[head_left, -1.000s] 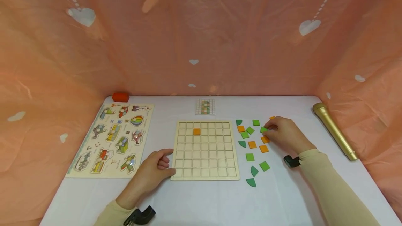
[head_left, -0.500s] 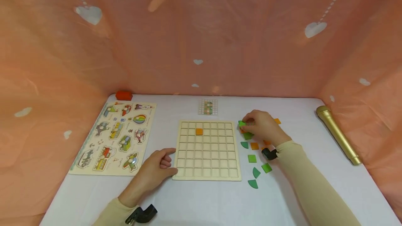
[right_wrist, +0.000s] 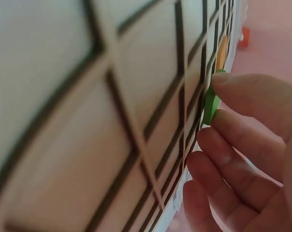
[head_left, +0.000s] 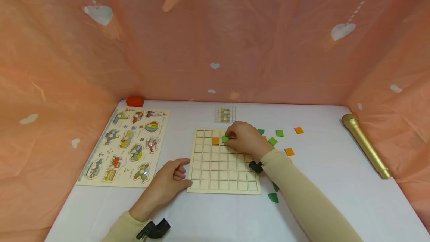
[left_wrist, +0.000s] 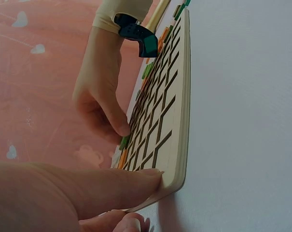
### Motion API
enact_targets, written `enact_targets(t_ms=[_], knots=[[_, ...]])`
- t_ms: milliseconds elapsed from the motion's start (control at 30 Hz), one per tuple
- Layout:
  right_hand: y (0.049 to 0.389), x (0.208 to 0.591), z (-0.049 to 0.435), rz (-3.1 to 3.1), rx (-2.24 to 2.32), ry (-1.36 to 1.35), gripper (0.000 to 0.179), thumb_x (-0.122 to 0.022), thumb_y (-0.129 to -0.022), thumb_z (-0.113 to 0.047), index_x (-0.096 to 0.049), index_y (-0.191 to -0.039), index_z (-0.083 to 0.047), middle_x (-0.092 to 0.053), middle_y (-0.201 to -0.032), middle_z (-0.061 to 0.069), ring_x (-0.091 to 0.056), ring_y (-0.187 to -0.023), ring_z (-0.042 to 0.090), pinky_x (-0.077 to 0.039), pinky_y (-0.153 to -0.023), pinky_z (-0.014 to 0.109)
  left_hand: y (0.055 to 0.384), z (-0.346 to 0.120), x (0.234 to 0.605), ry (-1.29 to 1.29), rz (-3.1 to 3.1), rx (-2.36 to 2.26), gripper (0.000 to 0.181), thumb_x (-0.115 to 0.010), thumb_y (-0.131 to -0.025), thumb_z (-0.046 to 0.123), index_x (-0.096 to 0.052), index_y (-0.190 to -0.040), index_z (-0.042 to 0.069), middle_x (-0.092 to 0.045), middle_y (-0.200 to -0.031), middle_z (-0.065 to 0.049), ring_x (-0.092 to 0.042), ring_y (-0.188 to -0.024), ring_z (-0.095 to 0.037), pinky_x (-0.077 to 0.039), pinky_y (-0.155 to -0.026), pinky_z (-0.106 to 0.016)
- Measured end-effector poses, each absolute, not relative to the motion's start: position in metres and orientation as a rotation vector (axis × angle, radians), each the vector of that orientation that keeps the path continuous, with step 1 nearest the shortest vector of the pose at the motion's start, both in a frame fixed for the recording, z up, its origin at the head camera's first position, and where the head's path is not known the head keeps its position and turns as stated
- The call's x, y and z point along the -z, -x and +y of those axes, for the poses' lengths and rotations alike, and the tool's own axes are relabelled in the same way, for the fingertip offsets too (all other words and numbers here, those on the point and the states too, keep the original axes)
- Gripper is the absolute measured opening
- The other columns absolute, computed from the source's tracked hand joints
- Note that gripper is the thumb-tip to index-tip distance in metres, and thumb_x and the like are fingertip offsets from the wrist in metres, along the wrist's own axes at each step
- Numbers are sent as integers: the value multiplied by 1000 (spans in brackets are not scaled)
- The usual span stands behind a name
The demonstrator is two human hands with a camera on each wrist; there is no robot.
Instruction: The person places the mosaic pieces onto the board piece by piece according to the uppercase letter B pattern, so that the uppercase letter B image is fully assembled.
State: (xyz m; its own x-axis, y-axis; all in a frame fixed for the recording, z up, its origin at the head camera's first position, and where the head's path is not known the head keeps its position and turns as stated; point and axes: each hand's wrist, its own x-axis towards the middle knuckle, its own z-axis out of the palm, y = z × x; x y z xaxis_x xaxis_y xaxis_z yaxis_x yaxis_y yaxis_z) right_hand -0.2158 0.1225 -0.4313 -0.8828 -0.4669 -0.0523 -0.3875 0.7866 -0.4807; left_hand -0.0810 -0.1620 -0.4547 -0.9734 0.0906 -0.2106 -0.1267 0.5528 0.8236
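My right hand (head_left: 246, 138) pinches a green square tile (head_left: 225, 139) between thumb and fingertips, low over the wooden grid board (head_left: 215, 165). The tile is just right of an orange square tile (head_left: 215, 141) lying in a cell of the second row. In the right wrist view the green tile (right_wrist: 212, 104) stands tilted at the grid, its upper end near the orange tile (right_wrist: 222, 50). My left hand (head_left: 168, 182) rests at the board's left edge, index finger and thumb extended to it. In the left wrist view the thumb (left_wrist: 121, 188) lies on the board's corner (left_wrist: 172, 174).
Loose green and orange tiles, such as an orange one (head_left: 289, 152), lie right of the board, some hidden by my right arm. A small pattern card (head_left: 225, 114) lies behind it. A picture puzzle (head_left: 124, 148) and red block (head_left: 135, 101) are left, a gold microphone (head_left: 366, 146) far right.
My right hand has carried the green tile leftward from the loose pieces to the board, beside the orange tile. My left hand stays at the board's left edge; the head view has shifted slightly.
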Motion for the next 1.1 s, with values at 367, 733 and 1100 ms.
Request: enact_targets(t_ms=[367, 733, 1100], knots=[[214, 435, 113, 2813, 647, 684, 24, -82, -94, -28, -81, -113, -14, -74, -108, 0, -65, -97, 17, -59, -93, 40, 81, -162, 454, 40, 2555, -1367, 62, -88, -84, 4, -66, -143, 5, -59, -107, -6, -59, -93, -14, -53, -80, -20], [212, 436, 113, 2811, 674, 674, 27, -84, -93, -29, -81, -116, -14, -73, -110, -1, -64, -99, 17, -59, -94, 39, 82, -162, 453, 20, 2556, -1388, 63, -89, -83, 3, -66, -142, 2, -59, -107, -8, -58, -92, -14, -54, -79, -19], [201, 431, 146, 2816, 812, 548, 27, -78, -96, -27, -80, -119, -13, -71, -113, -1, -67, -109, 20, -59, -98, 43, 81, -163, 453, 4, 2558, -1379, 65, -91, -83, 6, -65, -143, 2, -60, -108, -8, -59, -94, -14, -54, -79, -20]])
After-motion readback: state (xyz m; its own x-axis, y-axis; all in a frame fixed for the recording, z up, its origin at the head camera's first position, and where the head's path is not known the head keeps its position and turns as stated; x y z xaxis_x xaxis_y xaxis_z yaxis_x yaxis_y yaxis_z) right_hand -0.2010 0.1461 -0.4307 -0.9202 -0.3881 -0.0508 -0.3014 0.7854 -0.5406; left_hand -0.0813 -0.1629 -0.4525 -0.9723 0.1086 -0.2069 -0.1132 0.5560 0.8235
